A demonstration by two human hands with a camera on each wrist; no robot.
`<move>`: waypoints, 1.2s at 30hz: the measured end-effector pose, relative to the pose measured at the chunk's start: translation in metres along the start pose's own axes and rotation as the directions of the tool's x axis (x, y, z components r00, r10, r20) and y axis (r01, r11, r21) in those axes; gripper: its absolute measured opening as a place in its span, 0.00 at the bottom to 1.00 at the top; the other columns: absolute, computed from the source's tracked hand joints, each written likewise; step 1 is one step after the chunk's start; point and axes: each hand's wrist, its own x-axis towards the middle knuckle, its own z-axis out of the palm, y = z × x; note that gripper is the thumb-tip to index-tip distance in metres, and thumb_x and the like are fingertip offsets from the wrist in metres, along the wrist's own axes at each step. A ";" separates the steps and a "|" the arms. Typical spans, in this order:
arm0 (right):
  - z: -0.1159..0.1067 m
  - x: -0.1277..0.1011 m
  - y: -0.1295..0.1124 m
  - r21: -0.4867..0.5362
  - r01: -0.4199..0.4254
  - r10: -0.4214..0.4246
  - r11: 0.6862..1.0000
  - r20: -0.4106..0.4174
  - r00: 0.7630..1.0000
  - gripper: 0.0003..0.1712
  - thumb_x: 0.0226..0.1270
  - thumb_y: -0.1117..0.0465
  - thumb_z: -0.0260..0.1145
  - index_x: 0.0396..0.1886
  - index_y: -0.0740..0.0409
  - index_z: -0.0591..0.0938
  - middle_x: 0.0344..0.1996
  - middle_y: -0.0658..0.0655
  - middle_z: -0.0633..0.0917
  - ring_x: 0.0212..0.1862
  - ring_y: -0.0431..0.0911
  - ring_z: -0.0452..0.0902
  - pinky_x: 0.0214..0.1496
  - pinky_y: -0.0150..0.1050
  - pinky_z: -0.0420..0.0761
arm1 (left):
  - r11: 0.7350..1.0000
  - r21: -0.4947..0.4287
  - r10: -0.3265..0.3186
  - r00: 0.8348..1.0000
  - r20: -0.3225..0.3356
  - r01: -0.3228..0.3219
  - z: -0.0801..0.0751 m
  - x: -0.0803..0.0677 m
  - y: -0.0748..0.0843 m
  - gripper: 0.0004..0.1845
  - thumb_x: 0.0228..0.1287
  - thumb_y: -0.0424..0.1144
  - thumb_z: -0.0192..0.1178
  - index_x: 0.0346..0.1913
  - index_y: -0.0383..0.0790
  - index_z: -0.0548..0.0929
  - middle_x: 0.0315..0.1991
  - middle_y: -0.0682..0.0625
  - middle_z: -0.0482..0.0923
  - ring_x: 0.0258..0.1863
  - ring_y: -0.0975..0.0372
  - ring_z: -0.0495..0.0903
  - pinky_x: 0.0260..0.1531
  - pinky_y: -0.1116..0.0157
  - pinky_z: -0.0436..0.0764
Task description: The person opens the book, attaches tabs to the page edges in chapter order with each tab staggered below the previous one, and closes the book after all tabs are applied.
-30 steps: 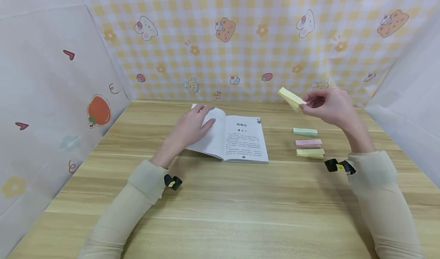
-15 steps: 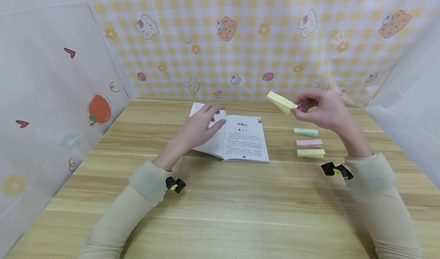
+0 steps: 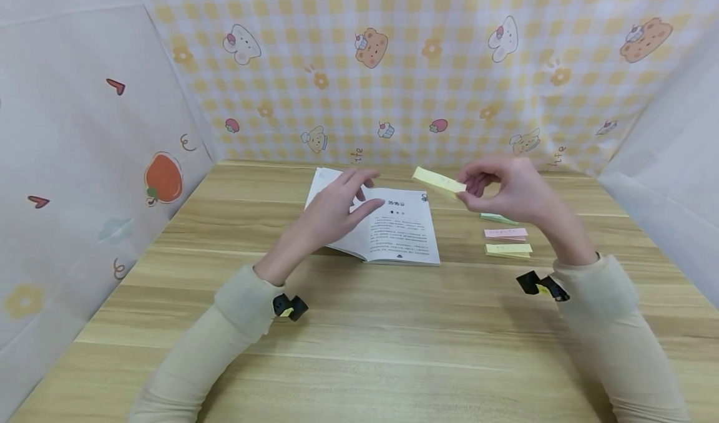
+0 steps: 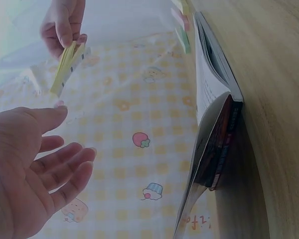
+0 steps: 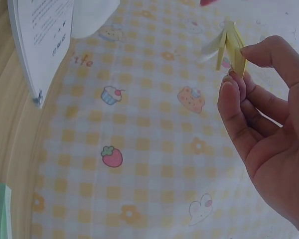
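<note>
An open book (image 3: pixel 393 226) lies on the wooden table (image 3: pixel 359 335) near the back; its spine and pages also show in the left wrist view (image 4: pixel 214 124). My right hand (image 3: pixel 508 192) pinches a yellow sticky-note pad (image 3: pixel 439 181) by one end, held in the air above the book's right page; the pad (image 5: pixel 231 47) fans slightly. My left hand (image 3: pixel 337 211) hovers over the left page with fingers straight and spread, holding nothing, its fingertips (image 4: pixel 60 112) a short way from the pad (image 4: pixel 67 67).
Three sticky-note pads lie in a column right of the book: green (image 3: pixel 497 218), pink (image 3: pixel 505 233), yellow (image 3: pixel 508 249). Patterned cloth walls (image 3: pixel 393 67) close in the back and both sides of the table.
My right hand has carried the yellow pad left and lower, from beyond the pad column to above the book. My left hand has lifted off the left page and moved right toward it.
</note>
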 end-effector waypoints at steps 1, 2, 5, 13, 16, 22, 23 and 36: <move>0.001 0.000 0.000 0.010 0.019 -0.019 1.000 0.007 1.000 0.14 0.48 0.78 0.74 0.35 0.62 0.87 0.27 0.47 0.86 0.27 0.36 0.80 0.33 0.25 0.80 | 1.000 -0.006 0.002 1.000 0.004 -0.002 0.000 0.000 0.001 0.26 0.72 0.42 0.64 0.66 0.35 0.73 0.52 0.46 0.78 0.44 0.59 0.80 0.40 0.63 0.80; 0.003 0.001 -0.001 0.021 0.036 -0.036 0.999 0.012 0.999 0.15 0.48 0.79 0.74 0.36 0.63 0.87 0.28 0.47 0.86 0.28 0.36 0.80 0.33 0.25 0.80 | 1.000 -0.010 0.005 1.000 0.007 -0.005 0.000 0.000 0.001 0.26 0.72 0.42 0.64 0.66 0.34 0.73 0.52 0.46 0.78 0.43 0.59 0.80 0.40 0.63 0.80; 0.007 0.001 -0.003 0.034 0.064 -0.064 0.997 0.025 0.998 0.15 0.47 0.79 0.74 0.36 0.63 0.86 0.28 0.46 0.86 0.28 0.36 0.80 0.33 0.25 0.80 | 1.000 -0.024 0.011 1.000 0.014 -0.011 0.001 0.000 0.003 0.27 0.71 0.43 0.65 0.66 0.35 0.73 0.52 0.47 0.78 0.44 0.60 0.80 0.39 0.64 0.79; 0.016 0.003 -0.010 0.033 0.062 -0.064 0.998 0.063 0.996 0.17 0.48 0.76 0.75 0.37 0.58 0.87 0.28 0.43 0.84 0.28 0.36 0.79 0.34 0.26 0.80 | 0.994 -0.063 0.087 0.996 0.005 -0.087 0.003 -0.001 0.010 0.27 0.70 0.42 0.66 0.65 0.34 0.73 0.51 0.48 0.78 0.42 0.61 0.79 0.36 0.66 0.79; 0.018 0.004 -0.012 0.038 0.083 -0.086 0.996 0.078 0.993 0.17 0.48 0.76 0.75 0.37 0.57 0.87 0.29 0.42 0.84 0.29 0.37 0.79 0.34 0.26 0.80 | 0.991 -0.064 0.118 0.993 0.004 -0.117 0.005 -0.001 0.013 0.27 0.69 0.42 0.66 0.65 0.35 0.74 0.50 0.49 0.78 0.42 0.62 0.78 0.33 0.68 0.78; 0.023 0.005 -0.016 0.042 0.105 -0.109 0.994 0.122 0.987 0.18 0.48 0.75 0.75 0.40 0.56 0.86 0.31 0.42 0.85 0.30 0.38 0.79 0.35 0.28 0.80 | 0.987 -0.061 0.151 0.989 0.010 -0.150 0.007 -0.001 0.019 0.27 0.69 0.42 0.66 0.66 0.36 0.74 0.50 0.49 0.77 0.41 0.62 0.78 0.33 0.69 0.78; 0.023 0.005 -0.017 0.039 0.099 -0.104 0.994 0.130 0.986 0.18 0.49 0.75 0.75 0.40 0.56 0.86 0.31 0.42 0.85 0.30 0.37 0.79 0.35 0.28 0.80 | 0.986 -0.063 0.158 0.987 0.007 -0.157 0.008 -0.001 0.019 0.26 0.69 0.42 0.66 0.66 0.36 0.75 0.49 0.49 0.77 0.40 0.63 0.78 0.33 0.69 0.78; 0.026 0.006 -0.020 0.031 0.088 -0.091 0.996 0.148 0.985 0.18 0.51 0.75 0.74 0.40 0.55 0.86 0.32 0.47 0.86 0.31 0.37 0.79 0.36 0.27 0.79 | 0.962 -0.082 0.255 0.963 -0.083 -0.262 0.013 -0.001 0.019 0.12 0.66 0.36 0.69 0.47 0.35 0.81 0.38 0.50 0.79 0.35 0.62 0.77 0.29 0.65 0.79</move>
